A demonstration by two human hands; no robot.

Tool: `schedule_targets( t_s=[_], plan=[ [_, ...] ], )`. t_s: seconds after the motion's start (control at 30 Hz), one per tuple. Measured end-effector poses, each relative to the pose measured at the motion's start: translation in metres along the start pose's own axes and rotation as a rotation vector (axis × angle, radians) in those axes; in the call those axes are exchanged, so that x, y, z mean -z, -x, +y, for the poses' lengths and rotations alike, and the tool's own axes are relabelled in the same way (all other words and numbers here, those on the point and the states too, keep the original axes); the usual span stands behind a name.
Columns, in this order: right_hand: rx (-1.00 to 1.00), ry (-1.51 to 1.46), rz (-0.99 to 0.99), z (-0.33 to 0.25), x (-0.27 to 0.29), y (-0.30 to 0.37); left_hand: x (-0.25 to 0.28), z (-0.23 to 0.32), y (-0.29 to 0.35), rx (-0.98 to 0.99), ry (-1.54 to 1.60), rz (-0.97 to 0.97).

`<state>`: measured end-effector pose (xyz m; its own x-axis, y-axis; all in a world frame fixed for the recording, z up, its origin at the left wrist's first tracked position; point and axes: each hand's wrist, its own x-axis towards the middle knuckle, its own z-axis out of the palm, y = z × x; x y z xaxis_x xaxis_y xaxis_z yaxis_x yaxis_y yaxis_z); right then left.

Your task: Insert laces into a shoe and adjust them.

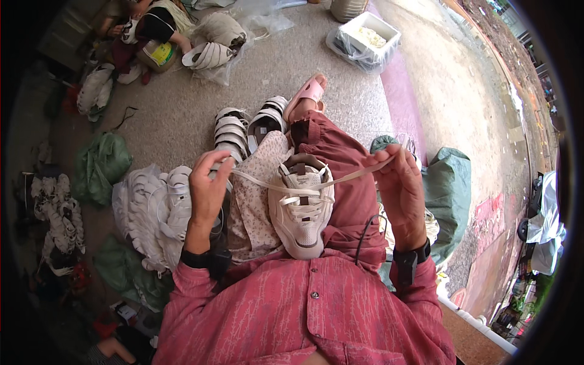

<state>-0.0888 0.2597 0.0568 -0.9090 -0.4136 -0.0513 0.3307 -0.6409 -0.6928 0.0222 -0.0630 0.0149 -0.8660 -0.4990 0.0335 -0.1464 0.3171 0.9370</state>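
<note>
A white and beige sneaker (296,228) rests on my lap, its toe toward my body and its heel away. The flat off-white shoelace (350,176) runs through its eyelets and stretches out to both sides. To the left of the sneaker, my left hand (207,185) pinches one end of the lace. On the other side my right hand (400,185) is raised, fingers closed on the other end. A patterned cloth (258,204) covers my left thigh, under the sneaker.
Several shoe uppers (230,131) stand beyond my left knee. Bagged white shoe parts (155,210) and a green sack (102,167) lie on the left, another green sack (449,194) on the right. Farther off are a white box (380,39) and a person handling shoes (159,27).
</note>
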Motion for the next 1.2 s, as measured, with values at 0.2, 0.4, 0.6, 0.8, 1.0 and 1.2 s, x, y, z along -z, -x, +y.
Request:
schedule_targets(
  t_s=[0.2, 0.4, 0.6, 0.8, 1.0, 1.2],
  plan=[
    [-0.004, 0.134, -0.450, -0.007, -0.093, -0.010, -0.061, 0.045, -0.020, -0.328, -0.009, -0.470],
    [-0.161, 0.149, -0.635, -0.016, -0.122, 0.000, -0.067, 0.066, -0.015, -0.341, 0.006, -0.712],
    [-0.002, 0.304, -0.439, -0.018, -0.087, 0.009, -0.092, 0.033, -0.020, -0.421, -0.218, -0.784],
    [-0.100, 0.152, -0.325, -0.013, -0.051, 0.019, -0.082, 0.047, -0.026, 0.238, 0.167, -0.914],
    [0.031, 0.177, -0.146, -0.017, -0.022, 0.016, -0.007, 0.070, -0.042, 0.176, 0.840, -0.699],
    [0.142, 0.111, 0.130, -0.016, 0.029, -0.007, 0.094, 0.033, -0.025, 0.182, 0.484, -0.556]
  ],
)
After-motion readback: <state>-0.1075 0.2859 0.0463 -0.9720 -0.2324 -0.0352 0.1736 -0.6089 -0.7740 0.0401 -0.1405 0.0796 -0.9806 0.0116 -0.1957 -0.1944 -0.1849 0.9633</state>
